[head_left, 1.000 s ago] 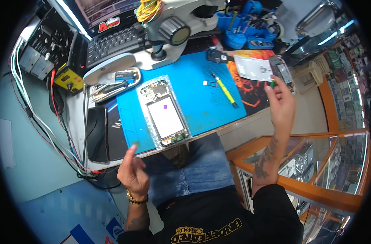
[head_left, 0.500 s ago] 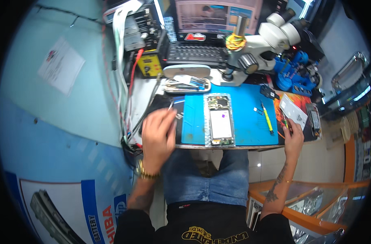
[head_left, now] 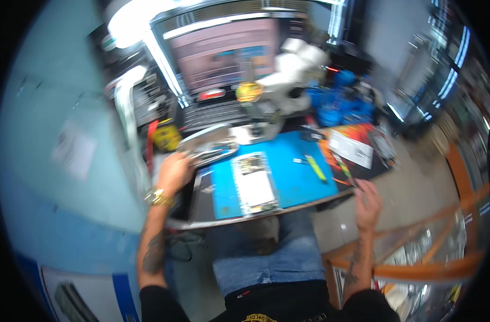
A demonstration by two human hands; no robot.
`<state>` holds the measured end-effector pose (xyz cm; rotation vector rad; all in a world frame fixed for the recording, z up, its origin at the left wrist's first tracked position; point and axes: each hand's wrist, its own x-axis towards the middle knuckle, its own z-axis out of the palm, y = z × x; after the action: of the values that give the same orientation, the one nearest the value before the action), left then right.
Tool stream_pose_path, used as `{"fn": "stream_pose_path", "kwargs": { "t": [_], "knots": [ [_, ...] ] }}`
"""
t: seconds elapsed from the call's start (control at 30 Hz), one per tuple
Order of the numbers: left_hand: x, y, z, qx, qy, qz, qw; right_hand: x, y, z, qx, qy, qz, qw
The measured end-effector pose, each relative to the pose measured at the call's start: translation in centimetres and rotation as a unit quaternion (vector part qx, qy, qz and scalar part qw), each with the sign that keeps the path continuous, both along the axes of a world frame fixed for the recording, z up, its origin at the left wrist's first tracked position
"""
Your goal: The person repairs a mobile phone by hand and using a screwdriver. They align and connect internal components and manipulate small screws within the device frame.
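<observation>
An opened phone [head_left: 255, 185] lies on the blue work mat [head_left: 296, 185], its pale inner side and circuit board facing up. At the left, my left hand [head_left: 174, 173] is at the near-left end of an open grey case [head_left: 208, 140] with slim tools in it; its fingers are blurred and partly hidden, so I cannot tell their grip. Off the table's right front edge, my right hand [head_left: 369, 203] has its fingertips closed on the near end of a slim yellow-green and dark tool [head_left: 344, 169]. A yellow pen-shaped tool [head_left: 315, 168] rests on the mat's right side.
Behind the mat stand a white microscope [head_left: 290, 75] and a laptop [head_left: 223, 59]. Blue holders [head_left: 339, 102] occupy the back right. A white packet [head_left: 352, 149] lies on the orange-and-black mat. A yellow-and-black device [head_left: 166, 137] and cables are at the left.
My view has turned and blurred. My left hand has moved from above the dark pad to the case's end. My right hand has drawn back from the packet toward me with the slim tool.
</observation>
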<state>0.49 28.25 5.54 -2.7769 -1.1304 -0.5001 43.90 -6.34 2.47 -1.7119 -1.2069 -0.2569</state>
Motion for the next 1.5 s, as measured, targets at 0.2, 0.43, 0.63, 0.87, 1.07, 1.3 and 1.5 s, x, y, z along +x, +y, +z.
{"fn": "stream_pose_path", "kwargs": {
  "t": [0.2, 0.43, 0.63, 0.87, 1.07, 1.3, 1.5],
  "knots": [
    [-3.3, 0.7, -0.7, -0.04, -0.037, -0.015, 0.998, -2.9, 2.5, 1.6, 0.05, 0.007, 0.057, 0.997],
    [-2.7, 1.0, 3.0, -0.046, -0.127, -0.024, 0.99, -4.6, 0.4, 2.0, 0.058, 0.026, 0.081, 0.995],
    [-4.6, -2.8, 6.6, 0.023, -0.179, -0.022, 0.983, -5.3, 0.4, 2.2, 0.05, 0.013, 0.106, 0.993],
    [-2.0, -12.9, 9.7, 0.073, -0.164, -0.057, 0.982, -8.5, 1.8, 4.1, 0.084, -0.032, 0.188, 0.978],
    [5.1, -19.5, 11.0, -0.09, -0.169, -0.273, 0.943, -15.3, 2.9, 6.1, -0.016, -0.034, 0.353, 0.935],
    [4.4, -20.4, 4.7, -0.248, -0.313, -0.267, 0.877, -17.8, 1.9, 1.9, -0.089, 0.185, 0.464, 0.862],
    [4.5, -22.7, -2.9, -0.466, -0.574, -0.258, 0.621, -18.7, 0.9, 0.4, -0.203, 0.488, 0.552, 0.644]
  ]
}}
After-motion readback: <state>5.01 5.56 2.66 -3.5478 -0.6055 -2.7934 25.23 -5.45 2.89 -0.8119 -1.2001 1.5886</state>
